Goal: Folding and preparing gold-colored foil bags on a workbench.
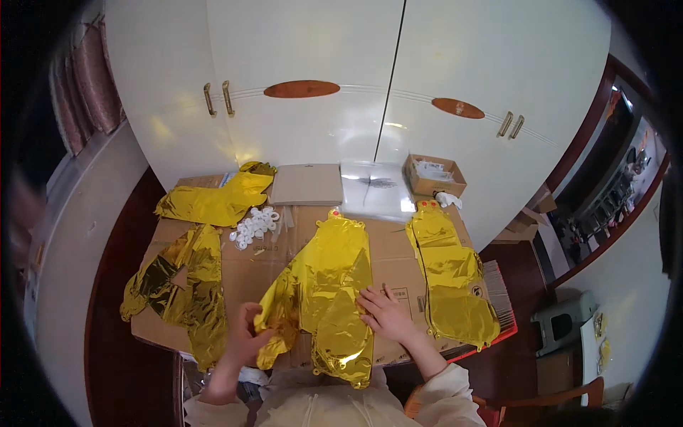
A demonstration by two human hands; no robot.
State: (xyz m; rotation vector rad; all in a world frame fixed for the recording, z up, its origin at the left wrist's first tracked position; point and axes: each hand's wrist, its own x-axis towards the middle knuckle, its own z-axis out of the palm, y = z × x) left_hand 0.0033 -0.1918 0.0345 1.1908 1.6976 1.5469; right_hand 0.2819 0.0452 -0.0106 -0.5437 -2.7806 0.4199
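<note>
Head view: centre foil, gold and shiny, lies lengthwise on flattened cardboard, its lower end reaching past the near edge toward the person. A crumpled flap sticks out from its left side; 1 red spot at its top end.

Right hand: laid on the right edge of the centre foil, fingers spread, palm down, clenched on nothing. Left hand: at the outer edge of the centre foil's flap, fingers curled, thumb against the foil. Cannot tell whether the grasp is closed.

Other items, positions relative to the centre foil. Left: a creased gold foil hanging over the near edge, well apart. Upper left: another gold foil, with a heap of white rings just beside it. Right: a long gold foil, 2 red spots at its top. Beyond the top end: a greyish-tan pad and, beside it, clear plastic sheets. Beyond, to the upper right: an open carton holding white packets. Farther back: a pale cabinet with 4 metal handles.
</note>
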